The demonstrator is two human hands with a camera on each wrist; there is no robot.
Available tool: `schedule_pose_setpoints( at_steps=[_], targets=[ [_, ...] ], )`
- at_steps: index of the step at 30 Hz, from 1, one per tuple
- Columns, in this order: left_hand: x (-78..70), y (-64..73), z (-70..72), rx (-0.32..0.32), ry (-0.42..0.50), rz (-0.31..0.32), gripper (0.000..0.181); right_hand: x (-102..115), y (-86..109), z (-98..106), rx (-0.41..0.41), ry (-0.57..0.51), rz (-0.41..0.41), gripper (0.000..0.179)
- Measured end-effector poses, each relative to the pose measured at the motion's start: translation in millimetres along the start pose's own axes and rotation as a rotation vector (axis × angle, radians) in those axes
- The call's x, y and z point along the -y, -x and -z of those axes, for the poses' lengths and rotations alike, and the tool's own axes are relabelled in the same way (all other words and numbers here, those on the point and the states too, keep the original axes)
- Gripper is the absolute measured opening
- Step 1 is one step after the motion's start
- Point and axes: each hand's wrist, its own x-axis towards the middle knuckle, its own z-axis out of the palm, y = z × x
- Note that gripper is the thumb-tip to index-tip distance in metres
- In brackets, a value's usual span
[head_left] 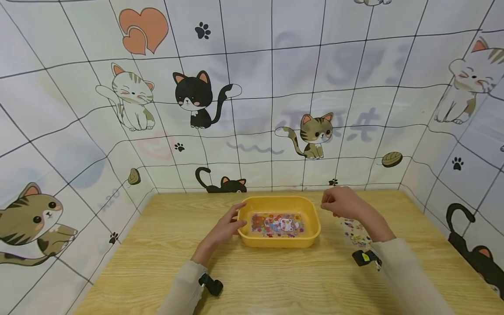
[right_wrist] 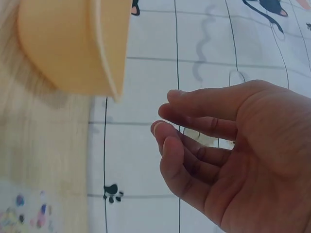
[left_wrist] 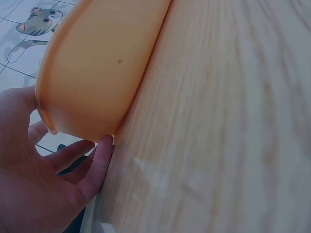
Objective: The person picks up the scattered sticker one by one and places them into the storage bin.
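Note:
A yellow plastic tub (head_left: pixel 279 241) stands on the wooden table. Inside it lies a colourful patch of cartoon figures (head_left: pixel 286 224), including a brown bear and a white animal face. My left hand (head_left: pixel 222 225) holds the tub's left end, thumb at the rim; in the left wrist view, other fingers (left_wrist: pixel 103 158) touch the wall low by the table. Beyond the tub's right side, my right hand (head_left: pixel 344 203) hovers with fingers loosely bent. Nothing shows between its fingertips (right_wrist: pixel 175 95) in the right wrist view. Below it lies a clear sheet with small colourful prints (head_left: pixel 356 232).
A wooden tabletop (head_left: pixel 275 280) extends in front of the tub. White cloth walls (head_left: pixel 252 100) with black grid lines and printed cats surround it at the back and both sides. Small black cameras (head_left: pixel 212 285) are strapped at both wrists.

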Motion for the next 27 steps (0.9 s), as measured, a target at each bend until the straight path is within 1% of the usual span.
schedule_pose_setpoints(
  at_steps=[5,10,14,17,21,27],
  targets=[
    [1.0,-1.3,-0.3,0.002,0.002,0.003,0.061,-24.8,32.7,-3.9,-0.085,-0.039,-0.025,0.014],
    [1.7,-2.0,-0.7,-0.004,0.007,0.005,0.061,-50.5,54.1,-8.3,-0.122,-0.071,-0.050,0.014],
    [2.5,-1.2,-0.8,-0.011,-0.005,0.006,0.060,-68.7,63.5,-11.0,-0.118,-0.087,-0.078,0.019],
    [2.7,-0.4,-0.7,-0.013,-0.004,0.006,0.060,-77.4,67.4,-9.8,-0.110,-0.095,-0.099,0.023],
    [1.9,-0.2,-0.5,-0.012,0.001,0.006,0.060,-83.2,71.5,-6.7,-0.103,-0.101,-0.121,0.025],
    [1.0,-0.3,-0.4,-0.004,0.003,0.002,0.061,-88.2,76.3,-4.1,-0.106,-0.058,-0.146,0.023]
  ],
)
